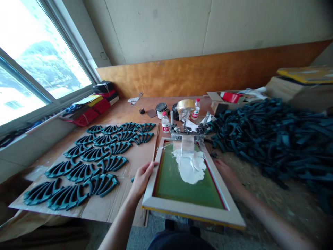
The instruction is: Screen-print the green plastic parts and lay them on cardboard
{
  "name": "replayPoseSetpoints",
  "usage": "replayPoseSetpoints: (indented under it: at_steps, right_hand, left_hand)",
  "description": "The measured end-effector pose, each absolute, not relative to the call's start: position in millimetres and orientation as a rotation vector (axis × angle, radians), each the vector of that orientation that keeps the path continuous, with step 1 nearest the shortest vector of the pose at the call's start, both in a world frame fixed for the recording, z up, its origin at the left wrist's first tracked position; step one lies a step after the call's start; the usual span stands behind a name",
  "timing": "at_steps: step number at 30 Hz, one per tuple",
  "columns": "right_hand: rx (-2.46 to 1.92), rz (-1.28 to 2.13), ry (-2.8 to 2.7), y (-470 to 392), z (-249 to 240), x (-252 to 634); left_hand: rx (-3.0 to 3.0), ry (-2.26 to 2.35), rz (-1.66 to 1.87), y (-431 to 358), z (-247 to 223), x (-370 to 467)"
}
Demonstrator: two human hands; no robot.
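A framed screen (166, 205) with green mesh is clamped at its far end to a metal fixture (187, 130). White paste (191, 170) is spread over the mesh's upper part, and a clear flat scraper (187, 144) lies at the paste's far end. My left hand (142, 177) is closed at the left rail of the frame, fingers at its edge, with a small dark green tip beside it. At the right rail, my right hand (225, 173) is blurred and its fingers are mostly hidden beside and under the frame.
Dark green curved parts (100, 185) lie in rows on cardboard (125, 205) at left. A large pile of them (273, 135) fills the right side. Bottles (165, 122), jars (161, 110) and tape (185, 104) stand behind the fixture.
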State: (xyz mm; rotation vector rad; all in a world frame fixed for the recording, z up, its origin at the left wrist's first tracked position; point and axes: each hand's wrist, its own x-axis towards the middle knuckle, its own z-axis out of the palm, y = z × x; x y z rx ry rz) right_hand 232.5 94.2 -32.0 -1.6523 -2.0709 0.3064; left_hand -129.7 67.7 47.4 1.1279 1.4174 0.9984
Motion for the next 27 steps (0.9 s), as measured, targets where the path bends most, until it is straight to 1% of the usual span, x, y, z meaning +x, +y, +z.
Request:
replayPoseSetpoints:
  at_steps: [4, 7, 11, 15, 18, 20, 21, 23, 25, 27]
  right_hand:
    - [-1.524, 0.088, -2.115, 135, 9, 205]
    - [-1.439, 0.036, -2.316, 150, 24, 161]
    - [-1.377, 0.147, -2.568, 130, 12, 138]
    - [-1.002, 0.1, -2.735, 89, -3, 160]
    - [-0.777, 0.192, -2.829, 82, 4, 175]
    - [-0.812, 0.271, -2.815, 86, 10, 175]
    - [-0.87, 0.268, -2.767, 88, 11, 172]
    - [-0.925, 0.16, -2.648, 87, 6, 166]
    - [-0.859, 0.033, -2.583, 78, -4, 162]
    - [-0.773, 0.029, -2.594, 68, -11, 163]
  left_hand:
    - [1.165, 1.521, 0.872, 57, -33, -132]
    - [1.284, 1.649, 0.801, 60, -63, -132]
    - [1.33, 1.677, 0.758, 62, -66, -134]
    - [1.319, 1.671, 0.785, 60, -63, -133]
    - [1.315, 1.665, 0.795, 60, -65, -133]
    - [1.321, 1.648, 0.806, 60, -66, -133]
    - [1.321, 1.634, 0.813, 60, -66, -133]
    - [1.293, 1.597, 0.828, 60, -65, -134]
    - [1.24, 1.553, 0.838, 60, -65, -135]
    - [1.202, 1.532, 0.849, 60, -65, -134]
